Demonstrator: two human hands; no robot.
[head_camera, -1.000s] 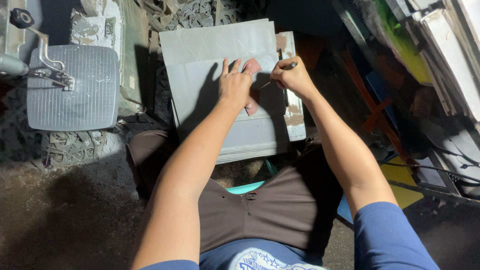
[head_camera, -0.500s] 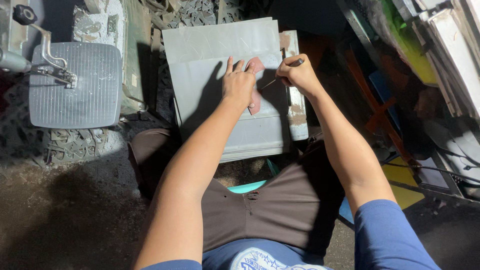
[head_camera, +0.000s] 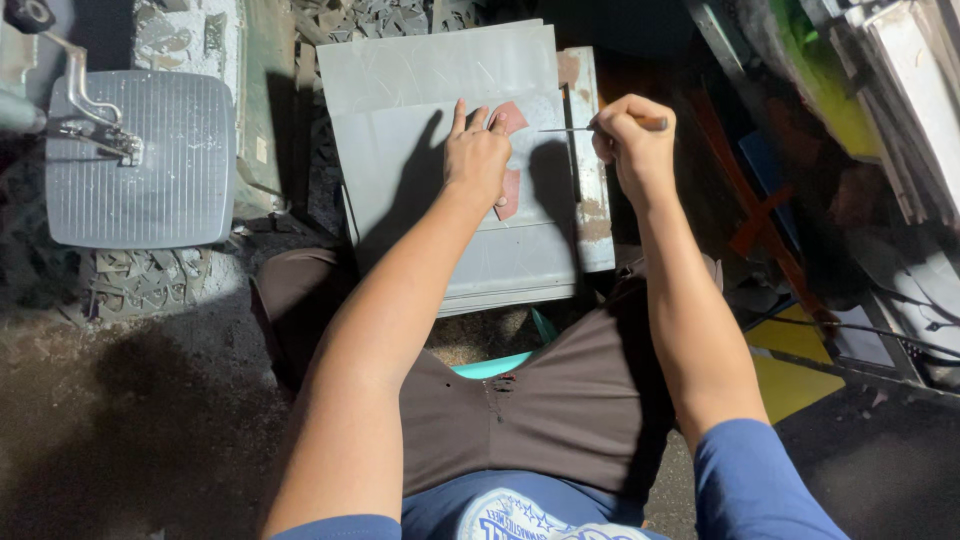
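At the far left a ribbed grey metal plate (head_camera: 128, 170) is lying on the ground with a bent metal lever (head_camera: 88, 100) resting across its top corner, and scraps of cut metal (head_camera: 140, 285) are spreading out below it. Moving right, a stack of grey metal sheets (head_camera: 440, 215) is sitting in front of the person's knees. The left hand (head_camera: 477, 160) is lying flat on the top sheet, fingers spread, pressing down a reddish-brown template (head_camera: 508, 150) that is showing partly from under the palm. Further right, the right hand (head_camera: 632, 140) is gripping a thin scribing tool (head_camera: 585, 127), its tip pointing left toward the template's upper edge. A rusty strip (head_camera: 590, 160) is lying just beside the sheets.
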